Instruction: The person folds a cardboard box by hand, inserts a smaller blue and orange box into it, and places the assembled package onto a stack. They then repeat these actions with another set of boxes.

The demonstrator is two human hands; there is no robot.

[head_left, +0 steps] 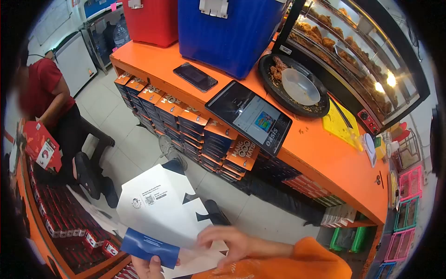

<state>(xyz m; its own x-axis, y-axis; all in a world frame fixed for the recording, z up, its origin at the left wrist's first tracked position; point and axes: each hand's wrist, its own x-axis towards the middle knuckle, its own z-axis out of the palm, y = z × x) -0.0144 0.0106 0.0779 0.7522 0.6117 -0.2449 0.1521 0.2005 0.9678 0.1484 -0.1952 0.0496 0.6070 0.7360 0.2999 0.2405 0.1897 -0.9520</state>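
Note:
A flat white cardboard box blank point(160, 216) with notched edges, small print and a QR code lies before me at the bottom of the view. A blue printed panel point(149, 246) shows at its lower left; I cannot tell whether it belongs to the blank. My left hand point(147, 268) grips this panel, thumb on top, the other fingers mostly hidden. Over the blank's lower right, my right hand point(232, 242) has its fingers bent and apart, slightly blurred, with nothing visible between them.
Behind is an orange counter point(306, 149) bearing a tablet point(251, 116), a phone point(195, 76), a black tray point(267, 69) and a lit food cabinet point(344, 51). Stacked boxes point(181, 116) fill its shelves. At left, a person in red point(51, 88) holds a red box blank point(42, 146).

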